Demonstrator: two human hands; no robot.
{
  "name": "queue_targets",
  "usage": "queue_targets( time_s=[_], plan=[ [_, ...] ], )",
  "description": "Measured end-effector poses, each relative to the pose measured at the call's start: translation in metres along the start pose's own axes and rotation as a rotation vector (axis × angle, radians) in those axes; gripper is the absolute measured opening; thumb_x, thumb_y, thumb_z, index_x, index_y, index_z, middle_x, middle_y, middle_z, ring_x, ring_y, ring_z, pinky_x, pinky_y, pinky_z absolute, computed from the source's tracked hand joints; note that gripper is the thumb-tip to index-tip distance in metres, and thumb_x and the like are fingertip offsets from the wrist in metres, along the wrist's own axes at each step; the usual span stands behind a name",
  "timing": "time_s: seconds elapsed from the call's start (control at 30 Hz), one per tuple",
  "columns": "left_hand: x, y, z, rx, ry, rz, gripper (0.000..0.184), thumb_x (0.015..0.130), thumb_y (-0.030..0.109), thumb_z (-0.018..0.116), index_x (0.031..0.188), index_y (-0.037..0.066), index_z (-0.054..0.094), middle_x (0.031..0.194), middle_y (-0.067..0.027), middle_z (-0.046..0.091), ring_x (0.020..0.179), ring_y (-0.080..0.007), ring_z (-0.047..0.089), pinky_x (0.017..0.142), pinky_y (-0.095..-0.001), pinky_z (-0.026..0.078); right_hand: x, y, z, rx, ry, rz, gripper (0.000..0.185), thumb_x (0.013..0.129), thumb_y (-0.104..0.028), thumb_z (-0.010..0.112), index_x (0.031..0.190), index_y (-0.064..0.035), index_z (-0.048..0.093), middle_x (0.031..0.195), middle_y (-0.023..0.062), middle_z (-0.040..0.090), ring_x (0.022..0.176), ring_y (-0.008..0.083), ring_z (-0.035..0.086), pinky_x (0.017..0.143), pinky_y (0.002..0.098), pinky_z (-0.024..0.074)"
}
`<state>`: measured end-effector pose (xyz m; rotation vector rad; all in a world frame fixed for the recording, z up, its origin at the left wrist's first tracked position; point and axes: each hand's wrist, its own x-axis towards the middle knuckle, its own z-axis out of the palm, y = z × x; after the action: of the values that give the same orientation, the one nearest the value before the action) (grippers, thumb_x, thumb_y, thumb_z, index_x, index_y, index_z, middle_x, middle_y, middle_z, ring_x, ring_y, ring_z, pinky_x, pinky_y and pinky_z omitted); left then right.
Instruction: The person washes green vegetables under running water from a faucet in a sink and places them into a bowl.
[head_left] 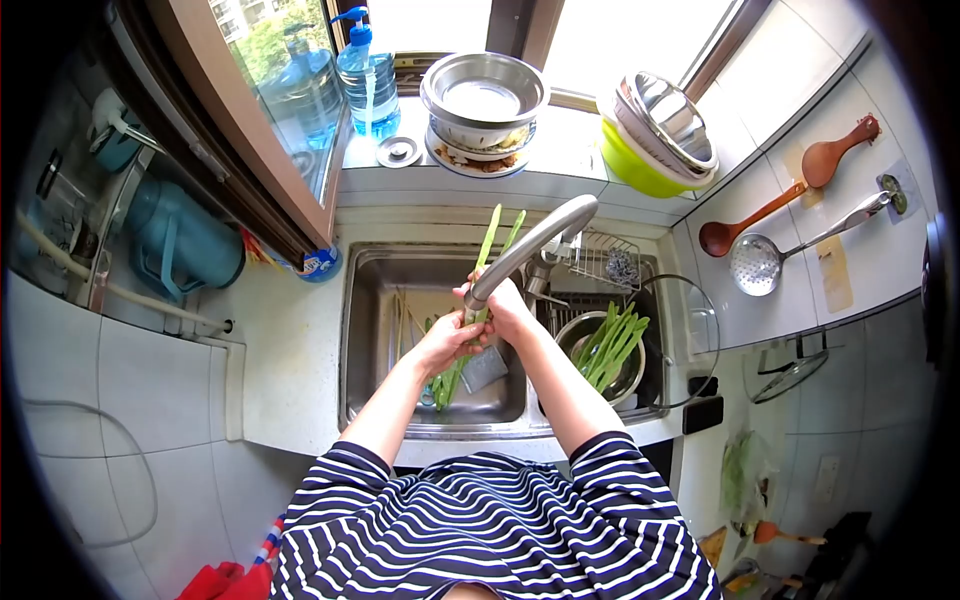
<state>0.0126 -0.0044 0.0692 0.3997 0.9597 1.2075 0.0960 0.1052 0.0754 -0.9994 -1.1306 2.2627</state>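
Both hands are over the left sink basin [400, 262], under the curved faucet [545, 240]. My left hand [452, 342] is closed round long green stalks [452, 380], whose lower ends hang toward the basin floor. Higher up, my right hand [505, 305] is closed on the same stalks, partly behind the faucet; their tips stick up past it. A grey block-like piece [485, 370] lies in the basin below my hands. In the right basin, a metal bowl [632, 378] holds several more cut green stalks [612, 345].
A wire rack [605, 258] and a clear round lid [716, 330] are by the right basin. Stacked bowls [484, 95], a green basin [640, 165] and a blue pump bottle [368, 85] stand on the sill. Ladles [755, 262] hang at right.
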Motion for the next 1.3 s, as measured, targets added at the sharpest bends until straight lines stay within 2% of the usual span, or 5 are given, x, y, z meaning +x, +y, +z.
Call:
queue_targets(
  time_s=[0.33, 0.63, 0.97, 1.1, 1.3],
  plan=[
    [-0.004, -0.019, -0.015, 0.487, 0.203, -0.036, 0.021, 0.089, 0.025, 0.050, 0.081, 0.006, 0.052, 0.055, 0.0013, 0.049, 0.043, -0.0068, 0.045, 0.040, -0.0201, 0.035, 0.000, 0.029, 0.003, 0.120, 0.019, 0.006, 0.024, 0.088, -0.023, 0.049, 0.100, -0.0045, 0.042, 0.080, 0.0098, 0.059, 0.078, 0.0212, 0.058, 0.068, 0.0343, 0.0481],
    [-0.016, -0.032, -0.011, 0.005, 0.132, 0.071, 0.013, 0.088, 0.013, 0.049, 0.094, 0.003, 0.053, 0.075, -0.0039, 0.056, 0.056, -0.0100, 0.055, 0.055, -0.0204, 0.046, -0.001, 0.025, 0.005, 0.138, 0.047, -0.013, 0.022, 0.088, -0.022, 0.049, 0.100, -0.0043, 0.042, 0.078, 0.0086, 0.059, 0.078, 0.0204, 0.059, 0.066, 0.0345, 0.0485],
    [-0.010, -0.045, -0.027, 0.359, 0.235, 0.041, 0.024, 0.088, 0.024, 0.050, 0.080, 0.003, 0.058, 0.057, -0.0050, 0.056, 0.047, -0.0100, 0.053, 0.044, -0.0213, 0.040, -0.005, 0.061, 0.008, 0.147, 0.055, 0.016, 0.019, 0.086, -0.025, 0.055, 0.091, -0.0098, 0.044, 0.071, 0.0032, 0.051, 0.065, 0.0147, 0.054, 0.053, 0.0293, 0.0466],
    [-0.017, -0.060, -0.056, 0.756, 0.191, 0.070, 0.017, 0.085, 0.014, 0.049, 0.085, -0.001, 0.058, 0.065, -0.0053, 0.058, 0.058, -0.0119, 0.056, 0.057, -0.0246, 0.046, -0.013, 0.060, 0.004, 0.200, 0.066, 0.115, 0.012, 0.089, -0.021, 0.048, 0.093, -0.0120, 0.042, 0.067, 0.0002, 0.045, 0.055, 0.0106, 0.045, 0.049, 0.0251, 0.0412],
    [0.003, -0.063, -0.067, 0.074, 0.303, 0.016, 0.036, 0.090, 0.037, 0.042, 0.097, 0.004, 0.054, 0.081, -0.0041, 0.060, 0.076, -0.0139, 0.057, 0.070, -0.0272, 0.045, -0.026, 0.068, 0.012, -0.070, 0.006, 0.294, 0.012, 0.090, -0.023, 0.044, 0.091, -0.0126, 0.048, 0.056, -0.0044, 0.040, 0.042, 0.0045, 0.033, 0.037, 0.0197, 0.0264]
  ],
)
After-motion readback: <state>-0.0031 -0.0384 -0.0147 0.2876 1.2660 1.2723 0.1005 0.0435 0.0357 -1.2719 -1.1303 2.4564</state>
